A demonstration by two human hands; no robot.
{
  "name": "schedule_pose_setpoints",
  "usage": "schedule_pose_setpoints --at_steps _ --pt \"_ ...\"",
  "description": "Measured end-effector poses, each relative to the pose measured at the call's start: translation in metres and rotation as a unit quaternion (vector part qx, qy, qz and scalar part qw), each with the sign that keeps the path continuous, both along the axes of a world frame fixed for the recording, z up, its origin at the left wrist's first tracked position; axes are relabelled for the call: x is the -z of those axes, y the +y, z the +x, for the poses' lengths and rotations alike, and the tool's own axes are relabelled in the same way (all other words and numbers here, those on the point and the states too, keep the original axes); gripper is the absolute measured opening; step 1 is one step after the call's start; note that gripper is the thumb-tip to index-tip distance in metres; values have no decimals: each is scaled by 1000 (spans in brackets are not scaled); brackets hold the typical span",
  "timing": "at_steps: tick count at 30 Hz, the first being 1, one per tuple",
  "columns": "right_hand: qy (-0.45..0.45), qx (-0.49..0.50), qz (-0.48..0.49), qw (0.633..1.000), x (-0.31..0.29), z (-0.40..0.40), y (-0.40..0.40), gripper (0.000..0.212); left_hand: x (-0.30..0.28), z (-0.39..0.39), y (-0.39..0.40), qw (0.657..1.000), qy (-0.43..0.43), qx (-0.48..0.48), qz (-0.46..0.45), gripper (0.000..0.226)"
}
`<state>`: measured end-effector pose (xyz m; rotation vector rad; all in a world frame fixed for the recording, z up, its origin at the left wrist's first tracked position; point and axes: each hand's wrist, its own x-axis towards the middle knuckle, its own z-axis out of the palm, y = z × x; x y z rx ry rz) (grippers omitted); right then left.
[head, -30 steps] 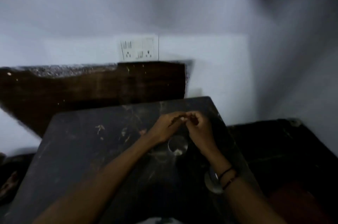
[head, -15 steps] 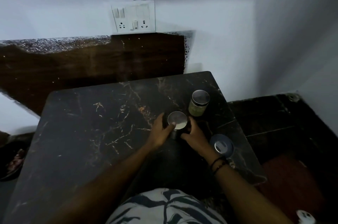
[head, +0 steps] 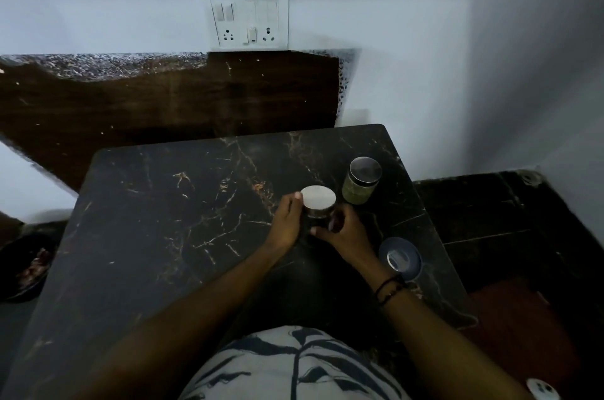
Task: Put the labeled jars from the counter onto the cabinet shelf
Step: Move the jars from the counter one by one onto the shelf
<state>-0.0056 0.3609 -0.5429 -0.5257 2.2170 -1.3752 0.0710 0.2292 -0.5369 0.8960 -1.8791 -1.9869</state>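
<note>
A jar with a pale metal lid point(head: 318, 200) stands on the black marble counter point(head: 163, 220), right of centre. My left hand point(head: 287, 220) wraps its left side and my right hand point(head: 343, 231) presses its front right side; the glass body is mostly hidden by my fingers. A second jar point(head: 361, 180) with a dark lid and greenish contents stands just behind and to the right, apart from both hands. No label is readable in this dim light, and no cabinet shelf is in view.
A roll of dark tape point(head: 400, 257) lies on the counter by my right wrist. A switch and socket plate point(head: 250, 20) sits on the white wall above a dark wooden panel point(head: 163, 99). Dark floor tiles point(head: 490, 220) lie right of the counter's edge.
A second ago my fingertips met above the jar's lid. They have dropped onto the jar's sides, and the view has tilted down so the second jar and tape show.
</note>
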Motion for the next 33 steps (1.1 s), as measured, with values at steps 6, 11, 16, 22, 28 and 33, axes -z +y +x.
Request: schedule_pose_setpoints --at_steps 6,11,16,22,28,33 --pt "-45 0 -70 997 -10 11 -1 43 -17 0 -11 997 10 -42 61 59" --pt "-79 8 -93 992 -10 16 -9 36 -12 5 -15 995 11 -47 92 58" --pt "-84 6 -87 993 -4 19 -8 27 1 22 -11 989 -2 -19 149 53" --pt "-88 10 -89 992 -8 26 -5 25 -4 30 -13 989 2 13 150 53" --pt "-32 17 -160 986 -72 2 -22 27 -59 0 -35 992 100 14 74 35" --pt "43 31 -233 971 -161 -29 -43 28 -149 -41 -55 974 221 30 40 18"
